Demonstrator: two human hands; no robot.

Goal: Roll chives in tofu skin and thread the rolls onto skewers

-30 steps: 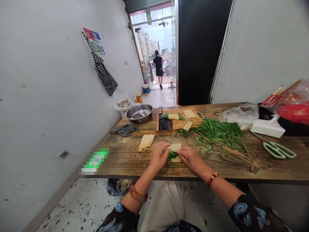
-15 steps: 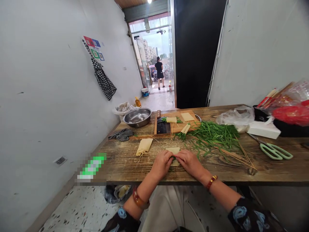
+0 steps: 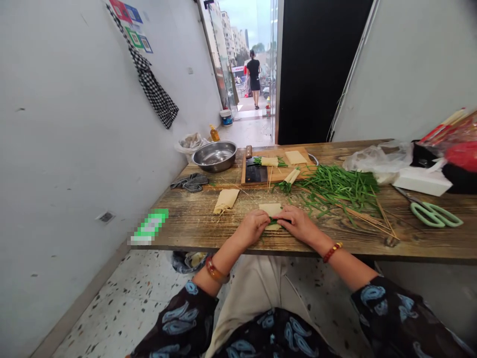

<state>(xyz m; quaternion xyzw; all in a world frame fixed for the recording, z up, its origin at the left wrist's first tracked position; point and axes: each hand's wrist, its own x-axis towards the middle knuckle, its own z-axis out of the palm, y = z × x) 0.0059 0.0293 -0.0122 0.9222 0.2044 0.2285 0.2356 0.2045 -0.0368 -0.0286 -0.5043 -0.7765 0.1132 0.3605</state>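
A pale tan tofu-skin sheet [image 3: 270, 209] lies on the wooden table, with a small bunch of green chives [image 3: 274, 221] across it. My left hand [image 3: 253, 227] is closed on the left end of the bunch, and my right hand [image 3: 298, 223] pinches its right end. The fingertips partly cover both the chives and the sheet. Beyond them are tofu-skin rolls filled with chives: one roll [image 3: 270, 161] on the cutting board [image 3: 274, 175], another roll [image 3: 291, 176] at its front edge. A stack of tofu-skin sheets [image 3: 226, 200] sits left of my hands.
Loose chives [image 3: 337, 186] spread to the right, beside thin wooden skewers [image 3: 367, 219]. Green-handled scissors [image 3: 436, 215] lie farther right. A cleaver [image 3: 256, 171] rests on the board. A steel basin [image 3: 215, 156] and a grey cloth [image 3: 191, 182] are at the left. A person [image 3: 254, 77] is beyond the doorway.
The view has tilted down, so the table appears higher. My fingers have shifted slightly apart, showing more of the chives between them. The person outside has moved farther off.
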